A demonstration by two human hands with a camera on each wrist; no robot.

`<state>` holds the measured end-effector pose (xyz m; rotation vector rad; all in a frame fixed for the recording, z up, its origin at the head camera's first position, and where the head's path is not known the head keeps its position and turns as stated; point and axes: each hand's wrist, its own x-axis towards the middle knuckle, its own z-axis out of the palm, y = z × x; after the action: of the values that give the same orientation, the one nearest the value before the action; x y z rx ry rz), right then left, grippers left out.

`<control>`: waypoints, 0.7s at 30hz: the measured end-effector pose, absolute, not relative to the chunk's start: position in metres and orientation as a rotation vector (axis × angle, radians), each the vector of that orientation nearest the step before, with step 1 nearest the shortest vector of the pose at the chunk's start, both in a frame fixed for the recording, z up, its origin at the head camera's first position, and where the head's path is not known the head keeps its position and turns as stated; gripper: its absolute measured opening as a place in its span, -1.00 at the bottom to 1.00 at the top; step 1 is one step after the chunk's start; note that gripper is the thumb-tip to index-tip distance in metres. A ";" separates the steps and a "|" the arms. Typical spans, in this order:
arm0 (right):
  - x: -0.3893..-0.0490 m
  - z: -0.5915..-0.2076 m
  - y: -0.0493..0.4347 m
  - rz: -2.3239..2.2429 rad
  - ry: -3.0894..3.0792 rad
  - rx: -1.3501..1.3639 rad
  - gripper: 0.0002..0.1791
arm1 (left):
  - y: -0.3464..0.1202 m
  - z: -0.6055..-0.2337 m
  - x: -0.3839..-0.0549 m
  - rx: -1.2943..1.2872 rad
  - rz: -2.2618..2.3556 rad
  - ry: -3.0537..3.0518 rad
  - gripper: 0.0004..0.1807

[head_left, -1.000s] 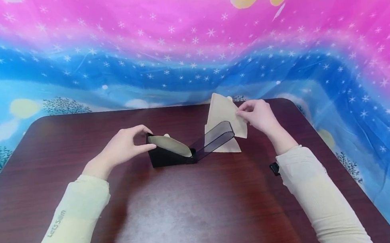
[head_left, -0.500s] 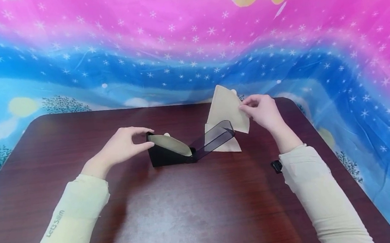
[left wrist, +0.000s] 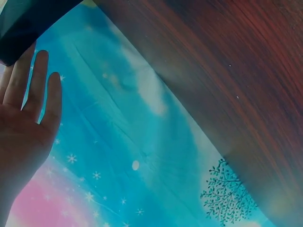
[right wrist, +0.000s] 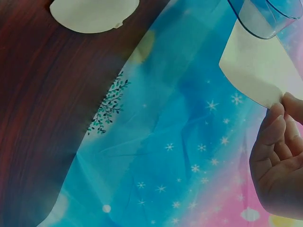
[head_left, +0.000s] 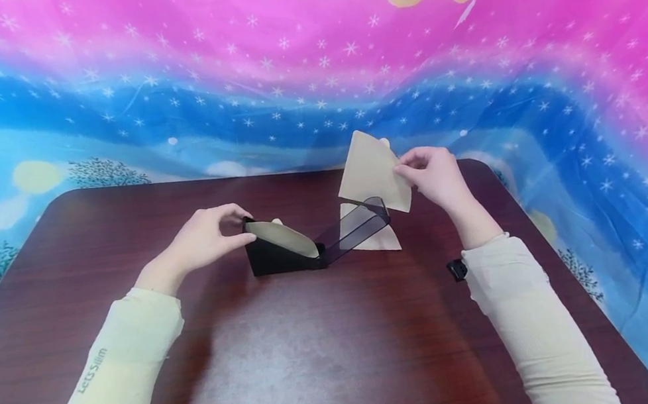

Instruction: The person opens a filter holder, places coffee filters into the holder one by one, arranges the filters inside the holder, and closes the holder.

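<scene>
1. Saw a patterned cloth (head_left: 311, 90) in pink and blue hanging beyond the table's far and side edges.
2. Saw a dark wooden table (head_left: 333, 387) with rounded far corners, its grain running broadly from the box to the near side.
3. Noted a left sleeve (head_left: 103, 374) and a right sleeve (head_left: 528, 312) reaching in, well apart, with wide room between.
4. Found a black box (head_left: 276, 259) standing inside the far edge, with a see-through lid (head_left: 354, 228) slanting up from its right end.
5. Noted the left hand (head_left: 193, 240) gripping the box's upper left end, spread only to its depth, thumb in front, fingers behind.
6. Saw the right hand (head_left: 442, 182) near the far right corner, thumb and fingertip pinched together on one sheet's edge.
7. Found that held tan sheet (head_left: 371, 170) tilted across the table's far edge in view, overlapping the lid's tip; could not tell contact there.
8. Saw a tan stack (head_left: 282, 237) inside the box.
9. Noted a loose tan sheet (head_left: 379, 242) lying behind the lid.
10. Saw a small black device (head_left: 456, 271) at the right cuff.
</scene>
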<state>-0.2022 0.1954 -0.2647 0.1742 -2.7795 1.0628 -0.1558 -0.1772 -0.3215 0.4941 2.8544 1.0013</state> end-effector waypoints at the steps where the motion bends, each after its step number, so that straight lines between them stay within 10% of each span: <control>1: -0.202 -0.264 0.195 1.063 -2.776 0.171 -0.75 | -0.177 -0.321 -0.156 0.491 0.995 2.858 -0.64; 21: -0.198 -0.249 0.176 1.193 -2.719 0.214 -0.76 | -0.176 -0.321 -0.154 0.474 1.018 2.855 -0.65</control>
<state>-0.1981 0.1759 -0.2488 0.2137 -2.7195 1.1935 -0.1537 -0.1758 -0.3210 0.4744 2.8548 1.0180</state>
